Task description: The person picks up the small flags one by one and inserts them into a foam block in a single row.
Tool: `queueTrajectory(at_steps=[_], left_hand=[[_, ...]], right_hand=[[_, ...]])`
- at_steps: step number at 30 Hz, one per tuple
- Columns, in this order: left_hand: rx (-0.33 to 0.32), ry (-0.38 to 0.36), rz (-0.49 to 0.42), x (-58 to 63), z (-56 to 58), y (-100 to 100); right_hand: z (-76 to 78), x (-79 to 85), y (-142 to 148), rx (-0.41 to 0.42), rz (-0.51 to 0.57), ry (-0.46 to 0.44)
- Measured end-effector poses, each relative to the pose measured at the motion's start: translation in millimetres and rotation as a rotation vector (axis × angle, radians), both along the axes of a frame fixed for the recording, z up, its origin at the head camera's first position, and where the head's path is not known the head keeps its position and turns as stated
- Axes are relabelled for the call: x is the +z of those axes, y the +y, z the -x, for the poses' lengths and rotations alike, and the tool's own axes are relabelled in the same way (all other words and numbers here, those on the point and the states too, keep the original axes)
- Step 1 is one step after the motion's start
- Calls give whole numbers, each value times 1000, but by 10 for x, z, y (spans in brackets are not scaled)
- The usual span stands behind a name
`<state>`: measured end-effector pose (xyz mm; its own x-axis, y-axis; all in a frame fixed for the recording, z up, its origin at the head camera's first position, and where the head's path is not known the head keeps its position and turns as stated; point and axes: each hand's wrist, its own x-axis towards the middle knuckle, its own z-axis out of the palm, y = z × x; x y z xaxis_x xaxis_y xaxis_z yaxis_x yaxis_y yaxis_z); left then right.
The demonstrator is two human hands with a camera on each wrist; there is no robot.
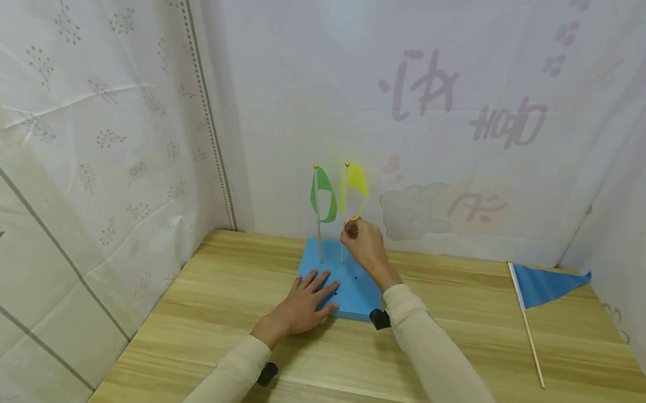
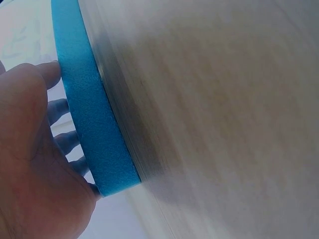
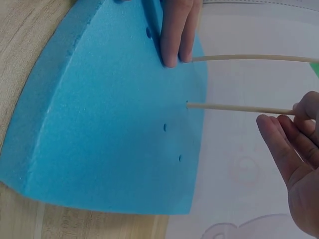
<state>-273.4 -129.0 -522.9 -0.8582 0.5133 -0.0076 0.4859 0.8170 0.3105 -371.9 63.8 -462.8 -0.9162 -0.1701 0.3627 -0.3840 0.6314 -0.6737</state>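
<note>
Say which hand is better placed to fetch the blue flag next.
Right hand, probably: the blue flag is nearer, though this hand holds the yellow flag. The left hand, farther off, rests on the block.

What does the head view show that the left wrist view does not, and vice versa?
Only the head view shows the green flag, the yellow flag, the right hand pinching the yellow flag's stick, and the triangular blue flag lying on its own.

Only the left wrist view shows the palm side of the left hand.

Both show that hand, the blue foam block and the wooden table.
</note>
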Motion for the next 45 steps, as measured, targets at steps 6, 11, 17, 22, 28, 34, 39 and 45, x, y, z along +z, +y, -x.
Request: queueTrajectory(at_steps=[6, 11, 17, 22, 28, 34, 39, 45], left_hand=[[8, 3, 7, 1, -1, 3], [4, 0, 4, 2, -1, 2], [-8, 8, -6, -4, 4, 1], [-11, 19, -6, 6, -1, 4], [-19, 29, -16, 17, -12, -1], [-16, 19, -4, -24, 6, -4], [-9, 17, 12, -64, 27, -9], [-9, 18, 3, -68, 34, -27]], right_hand=[[-13, 16, 40, -5, 24, -13], [-23, 43, 116, -10, 25, -6], [-65, 78, 296, -17, 32, -2], [-114, 80, 509, -23, 24, 29], [-173, 60, 774, -33, 1, 54], [-267, 33, 1043, -51, -14, 63], [-364, 4, 1291, -78, -23, 67], [-465, -34, 1590, -125, -33, 70]])
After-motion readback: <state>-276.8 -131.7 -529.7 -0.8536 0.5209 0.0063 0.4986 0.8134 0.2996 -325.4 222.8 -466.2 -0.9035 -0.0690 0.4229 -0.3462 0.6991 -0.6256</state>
